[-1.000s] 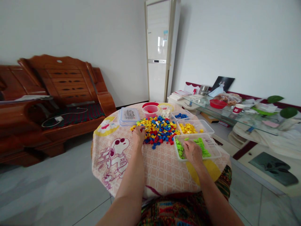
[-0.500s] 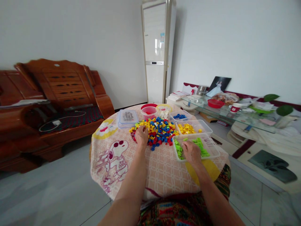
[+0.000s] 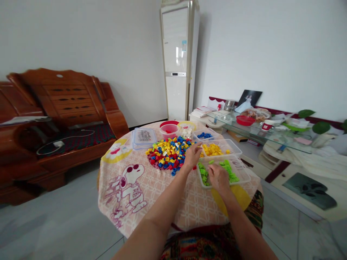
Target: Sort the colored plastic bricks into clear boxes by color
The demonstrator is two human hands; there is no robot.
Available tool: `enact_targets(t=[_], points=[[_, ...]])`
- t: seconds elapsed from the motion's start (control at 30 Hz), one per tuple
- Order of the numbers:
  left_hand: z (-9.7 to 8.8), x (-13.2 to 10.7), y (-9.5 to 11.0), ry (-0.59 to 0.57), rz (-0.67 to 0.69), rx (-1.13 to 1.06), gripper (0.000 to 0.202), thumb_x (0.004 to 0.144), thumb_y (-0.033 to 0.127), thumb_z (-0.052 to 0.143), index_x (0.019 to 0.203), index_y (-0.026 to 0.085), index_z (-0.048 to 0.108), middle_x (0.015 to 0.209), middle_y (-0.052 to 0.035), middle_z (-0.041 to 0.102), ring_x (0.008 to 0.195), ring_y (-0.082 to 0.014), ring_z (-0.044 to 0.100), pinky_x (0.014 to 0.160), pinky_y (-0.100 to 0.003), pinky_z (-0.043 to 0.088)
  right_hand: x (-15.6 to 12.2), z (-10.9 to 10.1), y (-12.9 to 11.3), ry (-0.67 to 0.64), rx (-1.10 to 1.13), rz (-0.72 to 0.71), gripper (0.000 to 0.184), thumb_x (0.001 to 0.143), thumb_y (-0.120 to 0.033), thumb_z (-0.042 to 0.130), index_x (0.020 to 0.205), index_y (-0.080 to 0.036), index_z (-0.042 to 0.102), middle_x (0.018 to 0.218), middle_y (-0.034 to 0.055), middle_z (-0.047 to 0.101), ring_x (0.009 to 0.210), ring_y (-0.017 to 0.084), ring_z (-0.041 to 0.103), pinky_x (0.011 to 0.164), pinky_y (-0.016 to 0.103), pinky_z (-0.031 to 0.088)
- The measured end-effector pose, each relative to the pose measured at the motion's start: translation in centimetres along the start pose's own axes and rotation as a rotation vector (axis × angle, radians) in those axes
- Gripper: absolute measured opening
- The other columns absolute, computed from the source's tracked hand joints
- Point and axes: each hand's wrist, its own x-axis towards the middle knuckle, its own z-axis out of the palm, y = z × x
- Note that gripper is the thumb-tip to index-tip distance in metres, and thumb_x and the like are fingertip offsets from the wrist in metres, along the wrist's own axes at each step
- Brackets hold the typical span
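A heap of small red, yellow, blue and green bricks [image 3: 168,154] lies on a round table with a cartoon cloth [image 3: 130,180]. My left hand [image 3: 193,156] reaches across the heap's right edge toward the clear tray of yellow bricks [image 3: 217,148], fingers pinched together; what they hold is too small to make out. My right hand [image 3: 218,177] rests in the clear tray of green bricks [image 3: 230,171], its fingers curled down among the pieces.
Behind the heap stand a lidded clear box [image 3: 143,137], a red bowl [image 3: 168,128], a yellow-rimmed bowl [image 3: 186,127] and a tray of blue bricks [image 3: 204,135]. A wooden sofa [image 3: 54,119] stands left, a tall white cabinet [image 3: 177,61] behind, a cluttered glass table [image 3: 265,130] right.
My left hand has moved from the heap's left side across to its right edge, near the yellow tray. My right hand has stayed in the green tray. The view has shifted slightly.
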Motion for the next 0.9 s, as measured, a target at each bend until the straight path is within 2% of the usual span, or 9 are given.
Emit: enact_targets(t=[0.13, 0.23, 0.33, 0.4, 0.5, 0.57, 0.67, 0.8, 0.9], points=[[-5.1, -1.7, -1.0, 0.138, -0.033, 0.27, 0.033, 0.087, 0.014, 0.057, 0.115, 0.018, 0.074, 0.112, -0.0087, 0.076, 0.097, -0.0194, 0.071, 0.092, -0.032, 0.055, 0.1, -0.2, -0.2, 0.005, 0.003, 0.016, 0.027, 0.097, -0.019, 0.048, 0.084, -0.019, 0.071, 0.084, 0.0071, 0.072, 0.078, 0.017, 0.061, 0.071, 0.027, 0.034], [-9.6, -2.4, -1.9, 0.239, -0.231, 0.482, 0.03, 0.088, 0.019, 0.058, 0.112, 0.018, 0.076, 0.11, -0.0091, 0.077, 0.093, -0.0199, 0.071, 0.09, -0.031, 0.054, 0.2, -0.3, -0.2, 0.0, -0.001, 0.01, 0.028, 0.097, -0.02, 0.048, 0.079, -0.019, 0.07, 0.081, 0.0069, 0.071, 0.075, 0.017, 0.06, 0.069, 0.028, 0.033], [-13.0, -2.8, -2.4, 0.233, -0.423, 0.623, 0.028, 0.088, 0.024, 0.06, 0.108, 0.018, 0.077, 0.105, -0.0081, 0.078, 0.093, -0.0208, 0.071, 0.087, -0.029, 0.052, 0.3, -0.3, 0.0, -0.008, -0.007, 0.002, 0.029, 0.097, -0.021, 0.048, 0.077, -0.019, 0.068, 0.08, 0.0069, 0.071, 0.073, 0.017, 0.059, 0.067, 0.028, 0.032], [-14.3, -3.0, -2.5, 0.141, -0.474, 0.661, 0.025, 0.086, 0.025, 0.063, 0.104, 0.018, 0.078, 0.101, -0.0069, 0.079, 0.094, -0.0209, 0.072, 0.086, -0.028, 0.051, 0.3, -0.2, 0.1, 0.0, -0.012, -0.003, 0.03, 0.097, -0.021, 0.047, 0.077, -0.018, 0.068, 0.08, 0.0071, 0.07, 0.072, 0.017, 0.058, 0.067, 0.028, 0.031], [-15.2, -3.3, -2.5, -0.039, -0.476, 0.666, 0.022, 0.08, 0.023, 0.07, 0.1, 0.018, 0.079, 0.098, -0.0053, 0.079, 0.093, -0.0196, 0.071, 0.083, -0.024, 0.05, 0.3, -0.2, 0.2, 0.009, -0.011, -0.008, 0.03, 0.097, -0.022, 0.046, 0.077, -0.019, 0.069, 0.079, 0.0074, 0.07, 0.07, 0.017, 0.058, 0.066, 0.028, 0.031], [-15.2, -3.4, -2.5, -0.099, -0.472, 0.669, 0.023, 0.078, 0.02, 0.072, 0.099, 0.018, 0.079, 0.099, -0.0048, 0.079, 0.093, -0.0185, 0.071, 0.081, -0.023, 0.05, 0.3, -0.2, 0.2, 0.0, -0.01, -0.01, 0.031, 0.097, -0.023, 0.046, 0.078, -0.019, 0.069, 0.08, 0.0076, 0.071, 0.07, 0.017, 0.057, 0.066, 0.028, 0.031], [-15.0, -3.4, -2.5, -0.1, -0.472, 0.68, 0.023, 0.076, 0.016, 0.071, 0.098, 0.018, 0.078, 0.1, -0.0045, 0.079, 0.094, -0.0182, 0.071, 0.08, -0.023, 0.049, 0.4, -0.3, 0.1, -0.011, -0.019, -0.009, 0.031, 0.097, -0.024, 0.046, 0.078, -0.019, 0.07, 0.08, 0.0076, 0.071, 0.071, 0.017, 0.058, 0.067, 0.028, 0.032], [-14.9, -3.3, -2.6, -0.08, -0.473, 0.647, 0.015, 0.079, 0.02, 0.069, 0.09, 0.018, 0.078, 0.089, -0.0041, 0.079, 0.085, -0.0177, 0.071, 0.075, -0.024, 0.049, 0.4, -0.4, 0.1, -0.006, -0.03, -0.006, 0.03, 0.097, -0.023, 0.046, 0.078, -0.019, 0.07, 0.08, 0.007, 0.071, 0.072, 0.017, 0.058, 0.068, 0.028, 0.033], [-15.0, -3.3, -2.6, -0.011, -0.47, 0.617, 0.012, 0.078, 0.023, 0.069, 0.085, 0.018, 0.078, 0.085, -0.0032, 0.079, 0.082, -0.0175, 0.07, 0.073, -0.024, 0.049, 0.4, -0.3, 0.1, -0.013, -0.024, -0.006, 0.03, 0.097, -0.023, 0.047, 0.078, -0.019, 0.07, 0.08, 0.0069, 0.071, 0.072, 0.017, 0.058, 0.068, 0.028, 0.033]])
